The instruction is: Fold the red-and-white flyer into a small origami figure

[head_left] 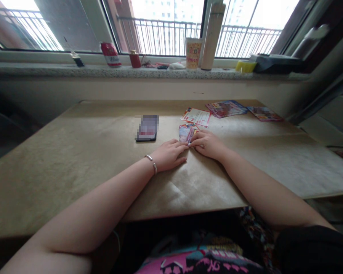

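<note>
My left hand [169, 155], with a silver bangle [151, 163] at its wrist, rests on the table. Its fingers are stretched out, and their tips reach the lower edge of a small colourful card [185, 133]. From the other side my right hand [208, 144] curls its fingers over the right part of this card, thumb and fingertips closed at its near edge. The fingers hide part of the card, and another card seems to lie against it. Just beyond lies a white printed card [196, 117] with a red border.
A phone [147, 128] lies left of the cards. Farther right are a spread pile of cards [226, 109] and a smaller card stack [264, 113]. On the window sill [160, 73] stand a red can [111, 54], a patterned cup [193, 53] and a tall cylinder [213, 38].
</note>
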`<state>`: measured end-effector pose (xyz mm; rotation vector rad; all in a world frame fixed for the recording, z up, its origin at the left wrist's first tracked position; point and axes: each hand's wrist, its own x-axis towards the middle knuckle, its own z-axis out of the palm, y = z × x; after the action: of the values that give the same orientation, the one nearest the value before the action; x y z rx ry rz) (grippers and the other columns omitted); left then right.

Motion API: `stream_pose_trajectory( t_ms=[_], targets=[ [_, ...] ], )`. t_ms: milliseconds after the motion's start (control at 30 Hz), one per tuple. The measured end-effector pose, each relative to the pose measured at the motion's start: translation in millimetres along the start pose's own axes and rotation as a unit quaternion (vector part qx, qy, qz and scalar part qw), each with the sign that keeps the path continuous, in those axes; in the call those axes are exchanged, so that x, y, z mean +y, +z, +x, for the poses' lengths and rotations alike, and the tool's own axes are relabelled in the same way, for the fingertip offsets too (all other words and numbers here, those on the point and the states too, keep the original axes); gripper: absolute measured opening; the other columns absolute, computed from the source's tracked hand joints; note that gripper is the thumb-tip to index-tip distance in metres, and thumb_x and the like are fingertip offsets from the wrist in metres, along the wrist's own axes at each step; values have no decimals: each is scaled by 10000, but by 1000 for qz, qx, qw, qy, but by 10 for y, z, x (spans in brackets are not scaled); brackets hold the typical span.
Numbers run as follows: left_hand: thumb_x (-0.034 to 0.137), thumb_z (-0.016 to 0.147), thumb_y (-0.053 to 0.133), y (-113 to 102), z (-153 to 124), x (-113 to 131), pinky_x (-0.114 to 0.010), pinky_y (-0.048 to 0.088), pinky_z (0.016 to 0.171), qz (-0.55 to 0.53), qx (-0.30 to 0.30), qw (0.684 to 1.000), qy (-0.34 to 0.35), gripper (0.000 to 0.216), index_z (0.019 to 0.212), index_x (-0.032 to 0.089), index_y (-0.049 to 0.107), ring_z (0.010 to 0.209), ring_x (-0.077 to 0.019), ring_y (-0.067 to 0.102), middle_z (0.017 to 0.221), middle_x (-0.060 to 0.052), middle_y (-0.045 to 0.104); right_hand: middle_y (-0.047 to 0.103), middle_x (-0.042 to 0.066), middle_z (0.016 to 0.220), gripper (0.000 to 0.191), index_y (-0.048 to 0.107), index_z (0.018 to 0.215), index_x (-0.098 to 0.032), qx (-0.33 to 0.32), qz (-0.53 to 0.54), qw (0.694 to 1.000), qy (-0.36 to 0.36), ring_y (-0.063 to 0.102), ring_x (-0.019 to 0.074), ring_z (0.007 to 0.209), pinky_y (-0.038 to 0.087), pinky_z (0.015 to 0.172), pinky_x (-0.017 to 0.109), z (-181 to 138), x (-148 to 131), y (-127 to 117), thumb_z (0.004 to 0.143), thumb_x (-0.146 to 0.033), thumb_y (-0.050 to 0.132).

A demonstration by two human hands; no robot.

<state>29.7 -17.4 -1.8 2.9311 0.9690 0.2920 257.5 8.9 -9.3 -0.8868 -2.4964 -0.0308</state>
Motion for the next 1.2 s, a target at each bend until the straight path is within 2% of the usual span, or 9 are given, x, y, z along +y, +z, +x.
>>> stream_pose_trajectory(
  t_ms=[167,433,833,933,1033,1133,1200],
  targets=[
    [390,903,518,2,0,6,-378,376,1048,3,-1,1000,1,425,1255,153,542,1184,-237,492,1332,-91,554,692,34,890,298,779,898,-298,-7,-17,999,46,574,177,843,458,816,322,6,13,8,811,-137,544],
    [389,912,503,-27,3,17,-379,376,1043,7,-10,1000,-3,413,1249,155,549,1178,-243,493,1349,-80,546,703,19,916,334,776,920,-315,-10,-39,989,141,610,169,822,469,795,315,-55,263,-12,798,-122,532],
    [362,903,520,-43,8,27,-376,387,1041,0,-5,1000,-2,400,1245,159,552,1183,-235,497,1342,-85,552,706,38,963,285,774,937,-321,-9,-126,954,273,612,210,855,464,790,350,-152,578,-99,807,-191,557],
    [334,895,531,-29,5,5,-378,402,1033,-11,9,1000,4,367,1218,166,566,1175,-228,508,1324,-86,565,694,66,965,259,772,935,-288,-6,-122,954,274,612,232,877,464,805,369,-162,566,-96,820,-223,549],
    [286,892,519,-14,4,-24,-367,426,1010,-24,29,999,14,305,1169,178,588,1141,-211,533,1271,-78,600,676,83,1001,241,747,965,-244,23,-111,961,254,609,241,910,471,825,375,-151,487,-86,792,-231,579],
    [276,887,512,-9,9,-37,-363,449,982,-26,37,999,7,272,1127,179,595,1108,-212,553,1200,-81,631,659,89,1071,289,696,1039,-219,49,-71,980,180,594,246,980,473,867,380,-123,373,-74,763,-235,611],
    [286,879,516,-6,14,-36,-369,465,953,-22,44,999,-15,259,1101,175,593,1071,-220,571,1137,-89,648,658,90,1100,280,683,1043,-216,35,-52,991,115,579,249,1026,464,900,387,-100,301,-65,774,-246,610]
  ],
)
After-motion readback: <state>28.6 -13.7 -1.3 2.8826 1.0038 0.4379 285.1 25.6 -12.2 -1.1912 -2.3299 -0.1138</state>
